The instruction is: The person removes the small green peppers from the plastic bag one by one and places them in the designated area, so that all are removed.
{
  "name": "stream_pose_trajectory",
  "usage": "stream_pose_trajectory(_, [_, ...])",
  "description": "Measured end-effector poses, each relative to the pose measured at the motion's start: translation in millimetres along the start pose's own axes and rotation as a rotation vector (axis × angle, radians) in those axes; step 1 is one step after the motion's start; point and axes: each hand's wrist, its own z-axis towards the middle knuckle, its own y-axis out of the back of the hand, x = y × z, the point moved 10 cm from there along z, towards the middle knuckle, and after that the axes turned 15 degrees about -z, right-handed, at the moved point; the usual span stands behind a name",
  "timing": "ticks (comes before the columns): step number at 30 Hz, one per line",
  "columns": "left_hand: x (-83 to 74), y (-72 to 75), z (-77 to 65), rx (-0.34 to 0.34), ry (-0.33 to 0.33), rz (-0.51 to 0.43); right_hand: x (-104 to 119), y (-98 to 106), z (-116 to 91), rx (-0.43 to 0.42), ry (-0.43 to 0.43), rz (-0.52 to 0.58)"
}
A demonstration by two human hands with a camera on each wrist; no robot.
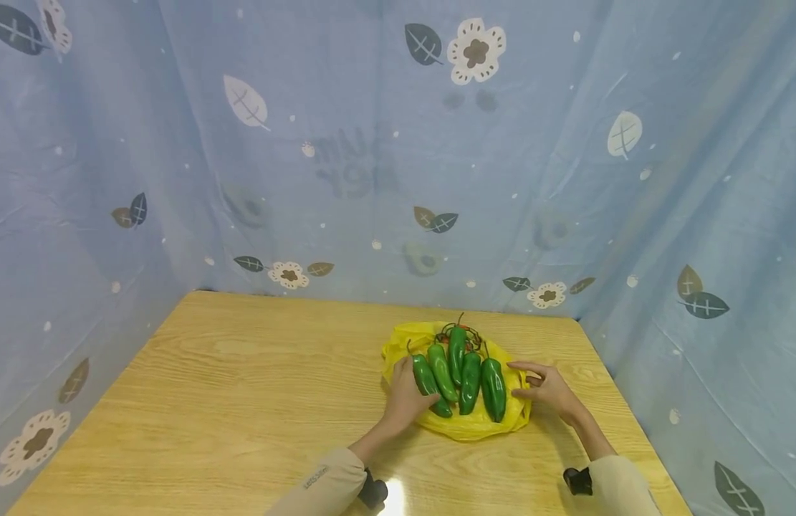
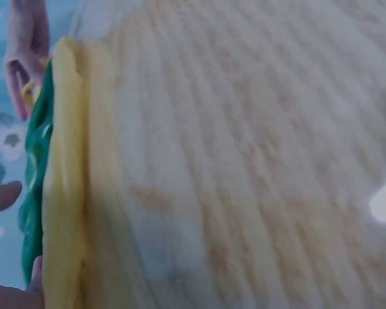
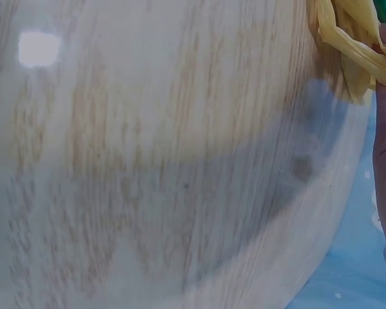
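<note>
Several glossy green peppers point(image 1: 470, 383) lie side by side on a crumpled yellow plastic bag point(image 1: 462, 430) on the wooden table. My left hand point(image 1: 405, 394) is at the bag's left side, over the leftmost pepper point(image 1: 430, 383). In the left wrist view its thumb point(image 2: 16, 296) is close against the green pepper, and a straight finger point(image 2: 3, 196) points toward it, apart from the thumb. At the bag's right edge is my right hand point(image 1: 549, 390), thumb and fingers spread around the rim. A yellow fold point(image 3: 360, 55) crosses its fingers in the right wrist view.
Behind the peppers, dark curly stems with red bits point(image 1: 471, 337) lie on the bag. The wooden table point(image 1: 256, 387) meets a blue patterned curtain point(image 1: 346, 179) at the back and sides. Black wrist devices point(image 1: 373, 491) sit at both sleeves.
</note>
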Motion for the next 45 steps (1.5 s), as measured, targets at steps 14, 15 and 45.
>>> stream_pose_trajectory(14, [1.6, -11.1, -5.4, -0.087, 0.026, 0.002, -2, 1, 2, -0.027, -0.010, 0.015])
stream_pose_trajectory(15, [1.3, -11.4, -6.5, -0.099, 0.031, -0.018, -2, 0, 2, -0.029, -0.011, 0.017])
stream_pose_trajectory(45, [19.4, -24.6, -28.2, -0.424, 0.136, -0.284, -8, -4, -2, -0.053, -0.050, 0.034])
